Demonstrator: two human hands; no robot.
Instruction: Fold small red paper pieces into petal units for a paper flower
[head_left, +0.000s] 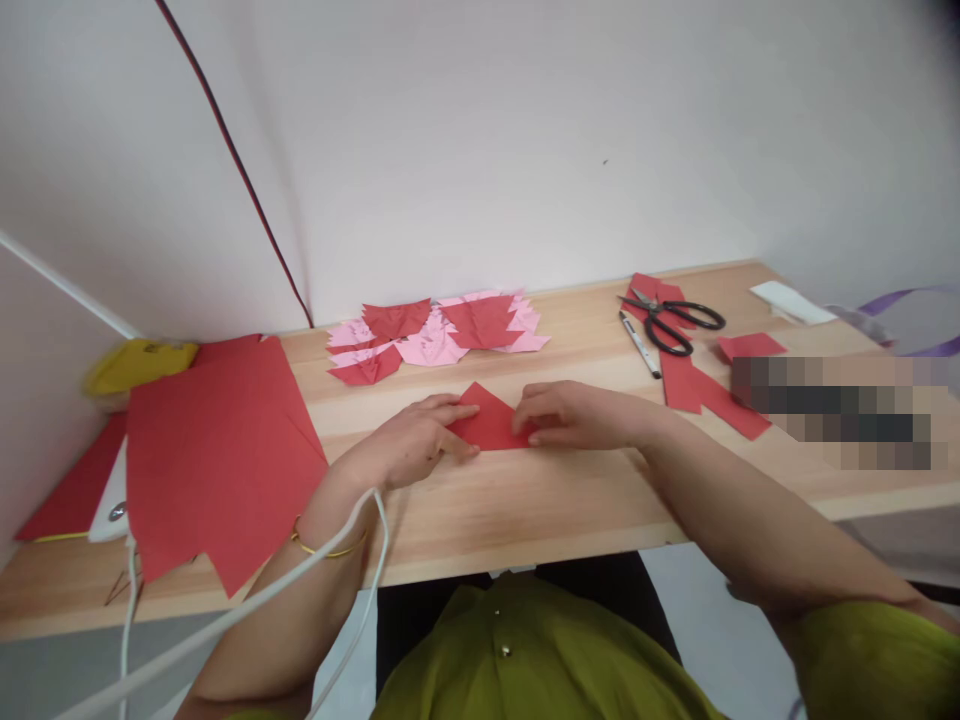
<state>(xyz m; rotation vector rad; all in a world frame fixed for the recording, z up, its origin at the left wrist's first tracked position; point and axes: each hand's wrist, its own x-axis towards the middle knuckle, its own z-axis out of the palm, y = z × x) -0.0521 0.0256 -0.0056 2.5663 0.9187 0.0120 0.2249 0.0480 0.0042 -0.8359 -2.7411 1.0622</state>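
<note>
A folded piece of red paper [491, 418], pointed at the top and straight along its lower edge, lies flat on the wooden table in front of me. My left hand [424, 436] rests on its left side, fingers stretched out and thumb apart near the lower edge. At the right corner, my right hand [559, 415] pinches the paper between curled fingers and thumb. Behind it lie pink and red folded paper pieces [442, 335] with jagged, cut edges.
Large red sheets [217, 460] and a yellow item [142, 365] are at the left. Black-handled scissors [664, 315], a marker [640, 345] and red scraps [709, 395] lie at the right, near a white strip [791, 300]. A white cable [247, 605] crosses my left forearm.
</note>
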